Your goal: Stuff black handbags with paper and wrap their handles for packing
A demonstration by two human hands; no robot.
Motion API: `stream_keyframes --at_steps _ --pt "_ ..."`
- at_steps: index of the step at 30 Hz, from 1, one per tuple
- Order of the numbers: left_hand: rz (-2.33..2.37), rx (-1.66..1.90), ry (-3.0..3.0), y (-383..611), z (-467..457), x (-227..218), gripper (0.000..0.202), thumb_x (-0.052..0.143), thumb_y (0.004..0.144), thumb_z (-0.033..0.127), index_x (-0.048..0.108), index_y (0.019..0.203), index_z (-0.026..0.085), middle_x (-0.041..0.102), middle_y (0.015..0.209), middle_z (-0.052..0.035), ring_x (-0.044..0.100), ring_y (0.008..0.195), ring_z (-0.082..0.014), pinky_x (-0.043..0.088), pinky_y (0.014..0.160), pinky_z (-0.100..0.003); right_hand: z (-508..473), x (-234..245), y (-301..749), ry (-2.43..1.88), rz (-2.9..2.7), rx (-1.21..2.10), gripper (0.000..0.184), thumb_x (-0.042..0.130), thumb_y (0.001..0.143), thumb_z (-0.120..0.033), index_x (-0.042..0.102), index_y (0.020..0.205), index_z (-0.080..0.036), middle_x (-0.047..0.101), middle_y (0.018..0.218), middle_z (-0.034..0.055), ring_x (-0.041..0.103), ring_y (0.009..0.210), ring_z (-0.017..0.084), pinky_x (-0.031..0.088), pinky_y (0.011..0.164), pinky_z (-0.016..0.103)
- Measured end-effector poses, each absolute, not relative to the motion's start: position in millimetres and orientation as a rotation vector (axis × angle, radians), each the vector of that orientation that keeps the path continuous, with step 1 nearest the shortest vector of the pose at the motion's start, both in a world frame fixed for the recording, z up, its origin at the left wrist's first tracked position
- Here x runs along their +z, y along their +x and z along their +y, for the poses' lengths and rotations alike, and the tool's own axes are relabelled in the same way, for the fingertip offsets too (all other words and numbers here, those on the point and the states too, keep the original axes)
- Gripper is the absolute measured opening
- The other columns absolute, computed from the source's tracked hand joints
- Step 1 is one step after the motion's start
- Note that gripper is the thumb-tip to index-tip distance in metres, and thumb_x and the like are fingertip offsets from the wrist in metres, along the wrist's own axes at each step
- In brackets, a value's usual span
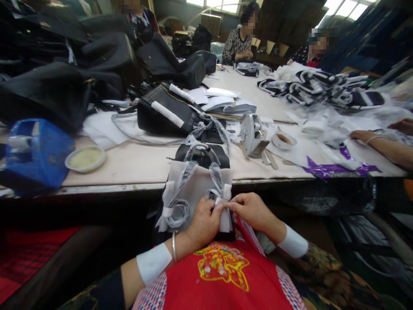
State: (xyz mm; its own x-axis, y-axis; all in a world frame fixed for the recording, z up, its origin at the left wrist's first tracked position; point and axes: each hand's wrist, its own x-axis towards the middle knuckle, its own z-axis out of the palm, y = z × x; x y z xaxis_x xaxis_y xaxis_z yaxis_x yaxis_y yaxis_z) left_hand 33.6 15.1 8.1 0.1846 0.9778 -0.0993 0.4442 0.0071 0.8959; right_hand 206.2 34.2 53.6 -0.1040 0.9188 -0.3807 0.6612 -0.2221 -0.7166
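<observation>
A black handbag (204,156) rests against the table's front edge, close to my body. White wrapping sheet (196,181) covers its near face, and clear plastic is wound round its handles. At its left side a coiled, plastic-wrapped strap (178,214) is bound with a white band. My left hand (206,221) lies on the bag's lower right part, thumb and fingers closed on a small white strip (221,201). My right hand (250,209) pinches the same strip from the right. Whatever lies under my left palm is hidden.
Behind the bag lies a larger black handbag (164,110) with white-wrapped handles. A tape dispenser (253,135), tape roll (284,138), white dish (85,158) and blue plastic container (37,153) stand on the table (129,172). A co-worker's arm (387,146) reaches in at right.
</observation>
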Motion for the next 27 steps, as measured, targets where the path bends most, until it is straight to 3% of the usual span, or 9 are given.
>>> stream_keyframes --at_steps 10,17,27 --pt "1.395 0.749 1.525 34 15 12 0.035 0.05 0.094 0.037 0.065 0.07 0.017 0.058 0.081 -0.0061 0.057 0.084 -0.0218 0.041 0.076 -0.034 22 46 209 -1.78 -1.541 1.338 0.027 0.063 0.079 -0.038 0.074 0.083 -0.014 0.064 0.061 0.0009 0.054 0.056 0.015 0.038 0.053 0.026" --pt "1.22 0.747 1.369 26 15 12 0.033 0.053 0.092 0.04 0.072 0.083 0.016 0.065 0.083 -0.0055 0.058 0.082 -0.0206 0.044 0.075 -0.031 23 46 208 -1.639 -1.349 1.559 0.027 0.065 0.077 -0.039 0.068 0.069 -0.013 0.055 0.058 -0.0018 0.043 0.054 0.01 0.031 0.051 0.024" --pt "0.841 0.78 0.633 28 8 10 0.042 0.075 0.08 0.048 0.073 0.102 0.012 0.071 0.081 -0.0055 0.06 0.067 -0.0149 0.047 0.064 -0.026 39 48 222 -1.195 -1.437 1.616 0.021 0.076 0.077 -0.033 0.073 0.075 -0.013 0.061 0.063 -0.0008 0.051 0.06 0.011 0.039 0.059 0.024"
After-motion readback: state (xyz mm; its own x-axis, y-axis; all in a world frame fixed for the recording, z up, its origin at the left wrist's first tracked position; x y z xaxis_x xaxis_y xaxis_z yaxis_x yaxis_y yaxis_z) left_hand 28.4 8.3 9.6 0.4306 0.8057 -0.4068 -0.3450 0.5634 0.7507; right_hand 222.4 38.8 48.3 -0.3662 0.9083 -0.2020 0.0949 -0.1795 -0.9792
